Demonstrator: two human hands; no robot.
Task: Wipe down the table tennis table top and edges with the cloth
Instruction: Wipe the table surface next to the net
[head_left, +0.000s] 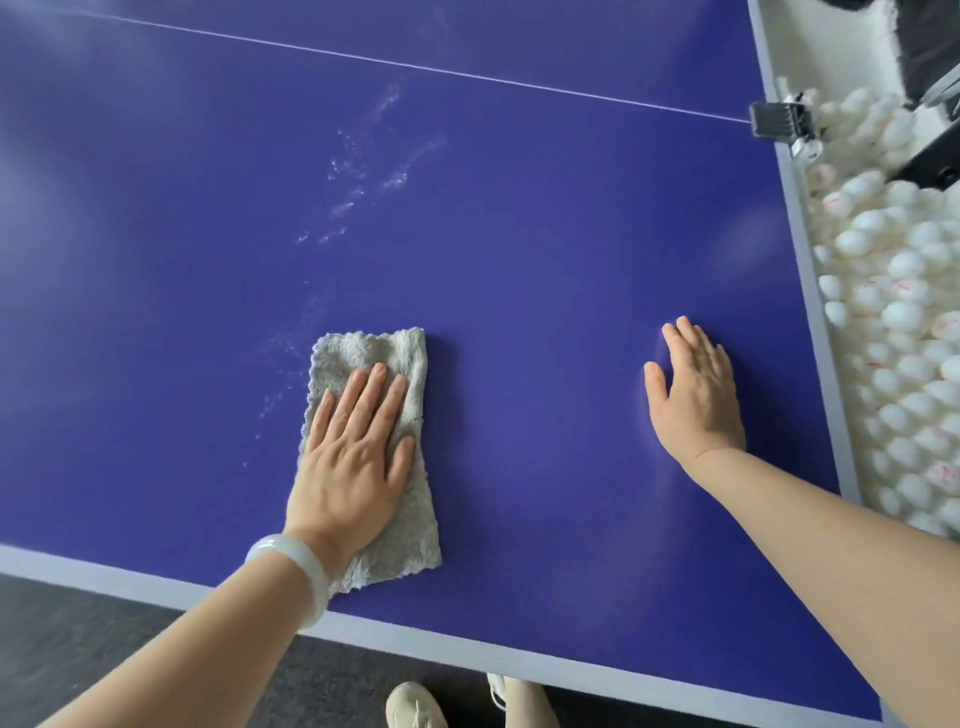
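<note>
A blue table tennis table (519, 249) fills the view, with a pale grey edge band along its near side and right side. A folded grey fluffy cloth (400, 358) lies flat on the top near the front edge. My left hand (353, 457) presses down on the cloth with straight fingers. A pale bangle sits on that wrist. My right hand (696, 395) rests flat on the bare blue surface to the right of the cloth, apart from it. Whitish dusty smears (363, 176) streak the top beyond the cloth.
A white centre line (415, 66) crosses the far part of the top. Off the right edge, a container holds several white balls (893, 322), and a black net clamp (779, 122) grips that edge. Dark floor and my light shoes (415, 706) show below the near edge.
</note>
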